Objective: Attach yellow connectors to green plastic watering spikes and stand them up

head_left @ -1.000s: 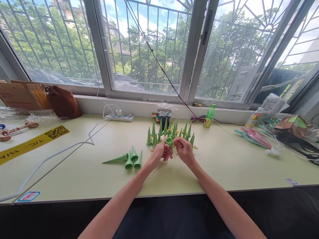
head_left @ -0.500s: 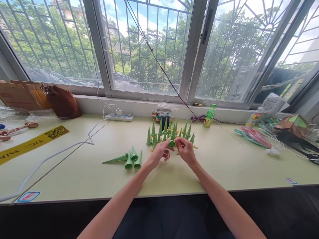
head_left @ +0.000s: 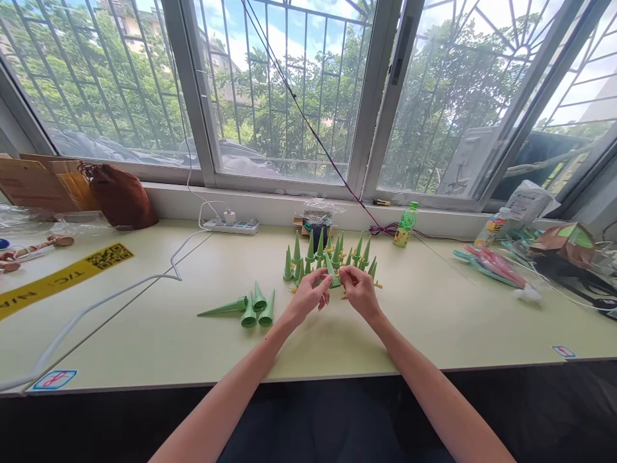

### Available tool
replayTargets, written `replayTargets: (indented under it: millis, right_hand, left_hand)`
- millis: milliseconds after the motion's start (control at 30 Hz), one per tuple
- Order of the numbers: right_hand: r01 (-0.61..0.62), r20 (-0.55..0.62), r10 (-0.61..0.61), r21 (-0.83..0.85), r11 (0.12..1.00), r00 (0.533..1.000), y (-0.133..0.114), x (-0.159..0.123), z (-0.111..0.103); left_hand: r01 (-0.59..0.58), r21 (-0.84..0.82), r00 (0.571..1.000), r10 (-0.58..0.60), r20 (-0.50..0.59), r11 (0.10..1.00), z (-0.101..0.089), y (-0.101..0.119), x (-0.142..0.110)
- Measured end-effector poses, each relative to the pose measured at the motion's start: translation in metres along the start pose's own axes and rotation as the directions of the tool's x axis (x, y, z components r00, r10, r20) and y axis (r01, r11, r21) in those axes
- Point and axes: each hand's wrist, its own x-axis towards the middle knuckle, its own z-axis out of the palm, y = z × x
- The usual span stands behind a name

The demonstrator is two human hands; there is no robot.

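My left hand (head_left: 307, 298) and my right hand (head_left: 357, 290) meet over the middle of the pale green table (head_left: 159, 334). Between their fingertips they pinch one green plastic cone (head_left: 331, 272), tip pointing up and away. Right behind it stands a cluster of several upright green cones (head_left: 328, 254) with small yellow pieces among them. To the left of my left hand lie a few more green cones (head_left: 250, 307), one long one on its side.
A white power strip (head_left: 230, 226) and its cable (head_left: 106, 299) run along the left. A brown pouch (head_left: 120, 196), a yellow tape strip (head_left: 62, 278), a green bottle (head_left: 405, 226) and bags with pink and teal items (head_left: 491, 263) line the window side.
The cone in my hands has turned: its open round end faced me before, and now its tip points up and away. Both hands stayed in place.
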Motion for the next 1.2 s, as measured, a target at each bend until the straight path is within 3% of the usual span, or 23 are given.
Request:
replayTargets:
  millis: [133,333,600,767,967,1200]
  right_hand:
    - [-0.007,-0.002,0.007,-0.014,1.0,1.0,0.001,0.0,0.0]
    - [0.005,0.006,-0.005,-0.042,0.999,1.0,0.001,0.0,-0.001]
    - [0.0,0.001,0.0,-0.072,0.997,1.0,0.001,0.0,0.001]
    - [0.014,-0.038,-0.017,-0.099,0.995,0.999,-0.001,-0.001,0.002]
    - [0.029,-0.055,-0.036,-0.124,0.992,0.998,-0.004,-0.002,0.002]
    - [0.071,0.017,-0.069,-0.138,0.988,0.997,-0.003,-0.004,0.001]
  left_hand:
    - [-0.043,0.032,0.999,0.044,-0.022,0.999,0.0,-0.003,0.001]
    - [-0.104,0.066,0.994,0.101,0.038,0.992,-0.002,-0.008,0.003]
    - [-0.318,0.233,0.944,0.329,-0.007,0.919,0.001,-0.012,0.004]
    - [-0.309,0.321,0.928,0.357,-0.104,0.895,0.003,-0.008,0.004]
    - [-0.218,0.337,0.919,0.308,-0.245,0.916,0.003,-0.003,0.002]
    - [-0.016,0.021,0.993,0.018,-0.119,1.0,0.003,-0.002,0.003]
